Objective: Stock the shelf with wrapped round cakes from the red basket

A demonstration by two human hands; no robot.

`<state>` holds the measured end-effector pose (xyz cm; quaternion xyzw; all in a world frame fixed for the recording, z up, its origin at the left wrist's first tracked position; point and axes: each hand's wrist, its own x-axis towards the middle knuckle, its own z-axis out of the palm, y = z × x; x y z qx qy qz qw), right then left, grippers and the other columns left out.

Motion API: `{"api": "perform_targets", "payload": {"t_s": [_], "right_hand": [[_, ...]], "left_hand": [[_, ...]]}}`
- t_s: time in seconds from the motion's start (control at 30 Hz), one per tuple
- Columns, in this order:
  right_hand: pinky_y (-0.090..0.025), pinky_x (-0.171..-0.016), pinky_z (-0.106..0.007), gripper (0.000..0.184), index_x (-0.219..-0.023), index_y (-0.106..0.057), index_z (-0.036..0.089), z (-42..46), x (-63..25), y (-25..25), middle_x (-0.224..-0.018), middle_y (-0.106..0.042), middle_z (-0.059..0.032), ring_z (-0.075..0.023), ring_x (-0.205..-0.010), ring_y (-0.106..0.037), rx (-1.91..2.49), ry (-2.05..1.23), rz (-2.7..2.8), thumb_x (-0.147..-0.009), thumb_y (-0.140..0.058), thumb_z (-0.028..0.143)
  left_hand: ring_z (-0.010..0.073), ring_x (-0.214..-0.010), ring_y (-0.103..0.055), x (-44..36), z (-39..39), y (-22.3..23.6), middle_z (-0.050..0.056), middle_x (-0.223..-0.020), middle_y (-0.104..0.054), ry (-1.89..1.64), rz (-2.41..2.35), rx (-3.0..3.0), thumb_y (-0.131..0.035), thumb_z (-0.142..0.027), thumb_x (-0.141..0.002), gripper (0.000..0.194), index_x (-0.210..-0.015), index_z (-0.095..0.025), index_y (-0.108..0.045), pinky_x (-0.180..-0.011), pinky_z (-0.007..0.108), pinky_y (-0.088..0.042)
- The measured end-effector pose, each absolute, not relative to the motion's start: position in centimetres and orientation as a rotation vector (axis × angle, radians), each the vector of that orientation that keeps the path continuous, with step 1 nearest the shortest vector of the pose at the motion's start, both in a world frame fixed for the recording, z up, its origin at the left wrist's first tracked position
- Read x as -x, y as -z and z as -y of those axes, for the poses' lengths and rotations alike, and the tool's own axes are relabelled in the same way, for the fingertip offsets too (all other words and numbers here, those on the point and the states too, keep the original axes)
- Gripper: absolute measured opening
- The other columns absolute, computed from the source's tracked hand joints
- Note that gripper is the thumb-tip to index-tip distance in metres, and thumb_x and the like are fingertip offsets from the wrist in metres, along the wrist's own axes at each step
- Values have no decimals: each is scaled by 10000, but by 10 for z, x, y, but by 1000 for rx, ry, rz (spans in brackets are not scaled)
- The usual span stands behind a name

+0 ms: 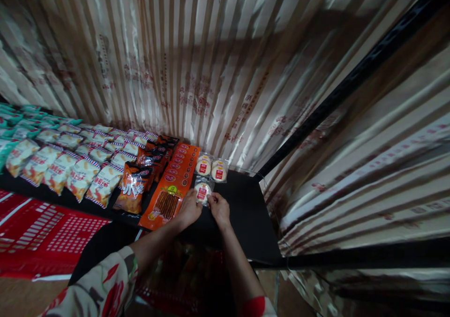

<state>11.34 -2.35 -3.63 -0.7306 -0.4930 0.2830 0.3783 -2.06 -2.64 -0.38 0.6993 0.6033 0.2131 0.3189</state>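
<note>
On the black shelf lies a small clear packet with a round white cracker point(203, 191) and a red label. My left hand point(190, 209) pinches its left edge, and my right hand point(219, 208) pinches its right edge. Just behind it rest two matching packets side by side, a left packet point(203, 165) and a right packet point(219, 170). A long orange snack packet point(168, 202) with brown sticks in its window lies immediately left of my left hand.
Rows of white snack bags point(82, 172), orange-and-black bags point(131, 188) and green bags point(26, 124) fill the shelf leftward. Striped sheeting point(190, 64) hangs behind. A dark post point(316, 110) slants up at right. Below left sits a red plastic basket point(52, 228).
</note>
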Motion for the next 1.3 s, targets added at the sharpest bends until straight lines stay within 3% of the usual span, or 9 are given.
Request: {"api": "perform_targets", "payload": {"t_s": [0.23, 0.87, 1.3], "right_hand": [[-429, -574, -239, 295, -888, -668, 216, 4, -115, 46, -715, -684, -8, -151, -606, -605, 1852, -635, 1270, -744, -498, 411], [-429, -688, -267, 332, -924, -670, 214, -34, -114, 41, -894, -687, -46, -190, -797, -619, 1926, -517, 1275, -764, -462, 418], [-421, -655, -242, 258, -905, -673, 224, -50, -114, 42, -829, -686, -22, -162, -734, -610, 2006, -437, 1266, -785, -492, 362]], "left_hand": [[217, -1242, -419, 14, 14, 7, 123, -1295, -487, -654, -1529, -1842, -484, -100, -768, 446, -1212, -119, -516, -1065, 293, -310], [256, -1288, -366, 3, -16, 6, 145, -1410, -369, -551, -1504, -1871, -482, -126, -772, 523, -1293, -96, -456, -1067, 322, -310], [224, -1313, -328, -1, -32, 7, 142, -1430, -337, -453, -1528, -1943, -460, -136, -802, 518, -1314, -77, -421, -1079, 278, -279]]}}
